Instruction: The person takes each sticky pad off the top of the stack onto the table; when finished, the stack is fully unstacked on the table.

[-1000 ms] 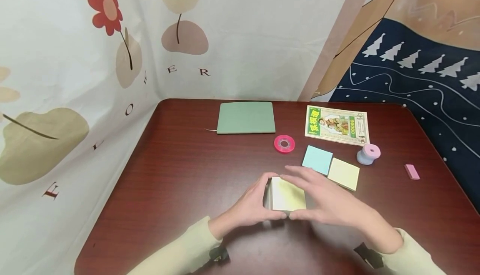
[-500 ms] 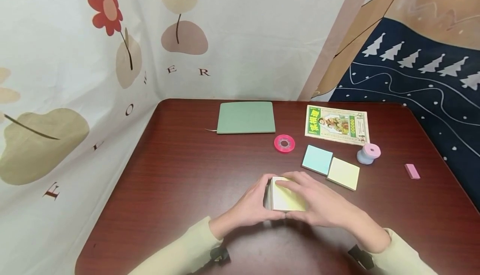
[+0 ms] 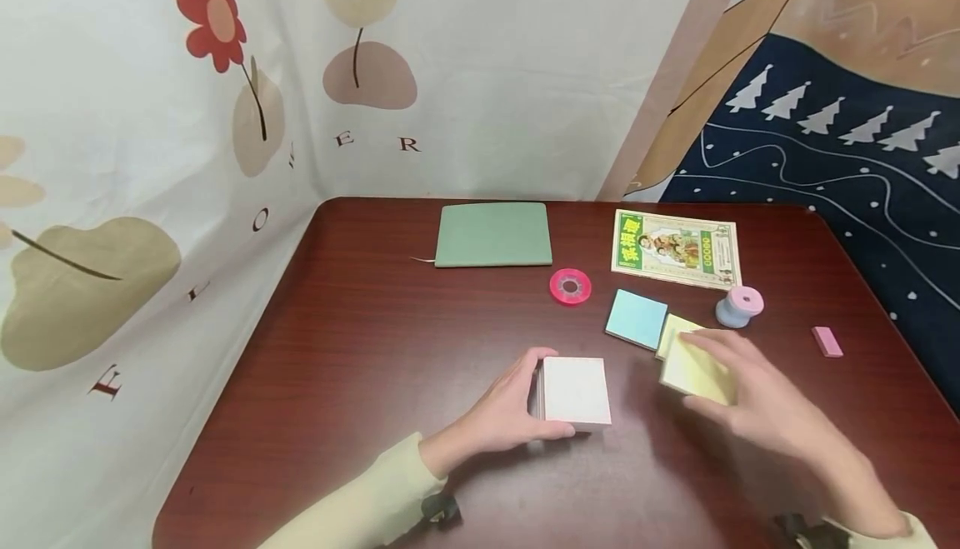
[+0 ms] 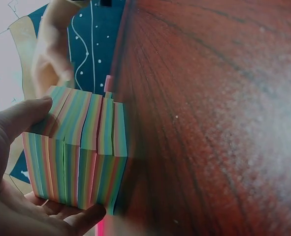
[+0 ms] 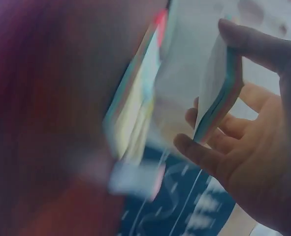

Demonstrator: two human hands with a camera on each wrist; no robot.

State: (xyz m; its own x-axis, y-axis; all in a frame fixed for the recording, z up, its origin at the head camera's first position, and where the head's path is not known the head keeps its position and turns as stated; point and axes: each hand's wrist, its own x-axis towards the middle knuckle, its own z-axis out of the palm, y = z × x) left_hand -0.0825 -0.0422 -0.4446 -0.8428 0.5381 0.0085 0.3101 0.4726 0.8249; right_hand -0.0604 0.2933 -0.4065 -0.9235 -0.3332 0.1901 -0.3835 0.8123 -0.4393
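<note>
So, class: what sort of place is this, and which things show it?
Probably a home craft or study corner: a table with sticky-note pads, a green notebook, and printed cloth hangings behind.

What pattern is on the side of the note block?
Thin pastel stripes on the note block, clearest in the left wrist view.

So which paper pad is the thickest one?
The white-topped stack held by the left hand. Its striped sides stand tall, while the blue pad lies thin and flat.
</note>
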